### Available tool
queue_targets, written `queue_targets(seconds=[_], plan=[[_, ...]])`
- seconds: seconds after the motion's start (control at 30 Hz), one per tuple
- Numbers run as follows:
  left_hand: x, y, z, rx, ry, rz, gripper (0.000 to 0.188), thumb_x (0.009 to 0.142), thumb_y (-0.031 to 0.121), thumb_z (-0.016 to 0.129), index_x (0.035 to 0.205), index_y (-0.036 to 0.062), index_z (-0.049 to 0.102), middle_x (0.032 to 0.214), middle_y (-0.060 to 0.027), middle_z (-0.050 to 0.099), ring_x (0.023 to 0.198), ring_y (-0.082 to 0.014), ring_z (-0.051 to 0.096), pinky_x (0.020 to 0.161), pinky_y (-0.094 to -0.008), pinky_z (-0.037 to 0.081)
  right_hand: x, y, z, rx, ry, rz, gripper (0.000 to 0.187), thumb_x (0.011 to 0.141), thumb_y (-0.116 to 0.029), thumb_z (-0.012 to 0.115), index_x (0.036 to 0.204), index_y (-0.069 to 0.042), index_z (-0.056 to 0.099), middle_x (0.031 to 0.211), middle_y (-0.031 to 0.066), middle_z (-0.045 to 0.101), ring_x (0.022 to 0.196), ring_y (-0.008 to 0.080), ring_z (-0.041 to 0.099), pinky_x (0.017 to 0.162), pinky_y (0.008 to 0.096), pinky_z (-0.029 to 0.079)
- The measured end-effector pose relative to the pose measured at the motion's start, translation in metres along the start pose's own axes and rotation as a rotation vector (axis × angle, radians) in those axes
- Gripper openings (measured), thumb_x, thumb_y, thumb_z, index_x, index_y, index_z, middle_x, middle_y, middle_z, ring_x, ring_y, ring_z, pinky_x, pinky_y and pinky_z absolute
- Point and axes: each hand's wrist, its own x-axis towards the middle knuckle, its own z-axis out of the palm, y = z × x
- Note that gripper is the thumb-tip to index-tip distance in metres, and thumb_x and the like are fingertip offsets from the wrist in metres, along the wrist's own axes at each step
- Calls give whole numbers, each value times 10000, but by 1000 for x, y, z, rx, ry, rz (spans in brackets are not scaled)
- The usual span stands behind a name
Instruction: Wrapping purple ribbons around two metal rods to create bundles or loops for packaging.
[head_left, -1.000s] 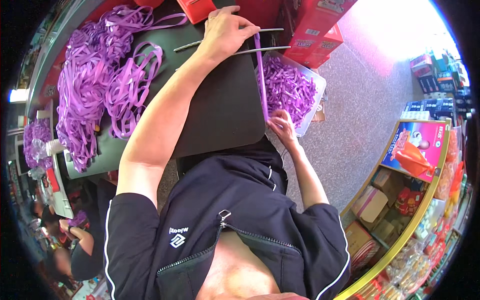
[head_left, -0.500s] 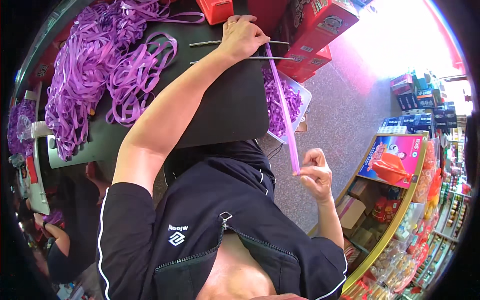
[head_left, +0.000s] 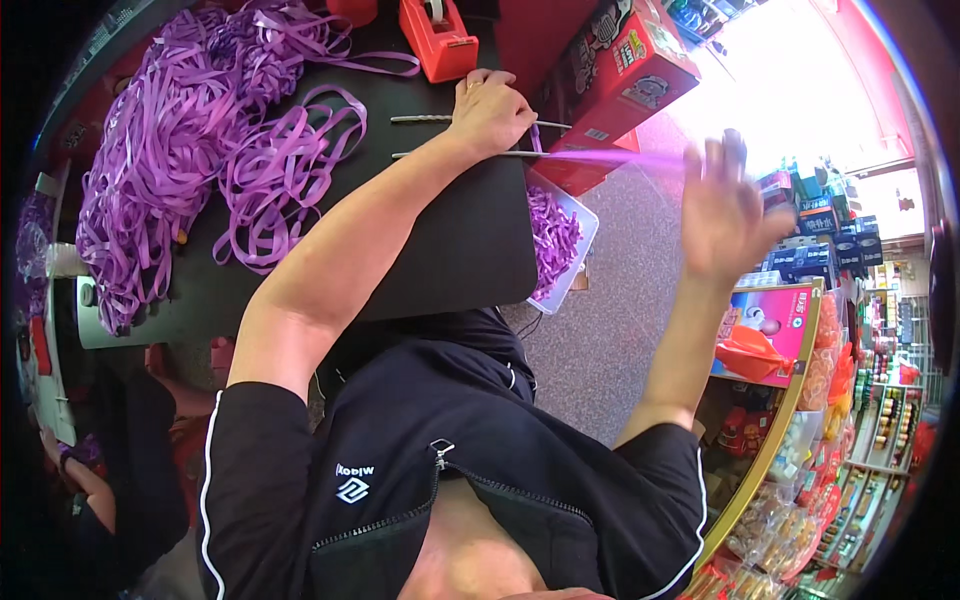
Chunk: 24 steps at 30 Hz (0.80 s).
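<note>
My left hand [head_left: 492, 112] is closed at the right end of the black table, its fingertips pinching a purple ribbon [head_left: 625, 158] beside two thin metal rods [head_left: 425, 119]. The ribbon stretches rightward as a blurred streak to my right hand [head_left: 728, 215]. That hand is raised with its fingers smeared by motion, so its grip on the ribbon cannot be made out. A big tangled heap of purple ribbon [head_left: 170, 150] lies on the table to the left. Below the rods, a white plastic bin [head_left: 583, 235] holds many short purple ribbon pieces [head_left: 552, 240].
A red tape dispenser [head_left: 445, 50] stands just beyond my left hand. Red cartons [head_left: 630, 80] are stacked past the table's right end. At right are a gold-edged display case [head_left: 790, 400] and stocked shelves. Another person's arm [head_left: 92, 490] shows at lower left.
My right hand has swung up and away to the right from near my lap, and the ribbon now runs sideways instead of down toward me. My left hand stays at the rods.
</note>
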Motion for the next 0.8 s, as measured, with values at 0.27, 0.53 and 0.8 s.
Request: queue_targets(seconds=[0.27, 0.53, 0.8], plan=[[-2, 6, -10, -24, -50, 7, 178, 697, 200, 645, 828, 232, 761, 1302, -90, 505, 1236, -320, 365, 1032, -447, 273, 187, 110, -41, -200, -203, 215, 753, 918, -609, 370, 1382, -17, 388, 1430, 51, 421, 1291, 91, 313, 779, 270, 325], [-1, 8, -17, -28, -137, -43, 161, 723, 207, 694, 863, 139, 737, 1069, -60, 583, 1115, -303, 428, 995, -435, 302, 185, 245, -44, -170, -33, 428, 704, 936, -613, 305, 1142, -33, 648, 1541, 49, 200, 1387, 152, 124, 1076, 311, 111], [-6, 13, -15, 16, -30, -78, 109, 706, 165, 720, 801, 112, 725, 1011, -39, 588, 1064, -282, 451, 978, -435, 282, 126, 347, -72, -44, 0, 593, 687, 932, -613, 317, 1178, -52, 628, 1421, 106, 400, 1311, 207, 325, 1090, 373, 215]])
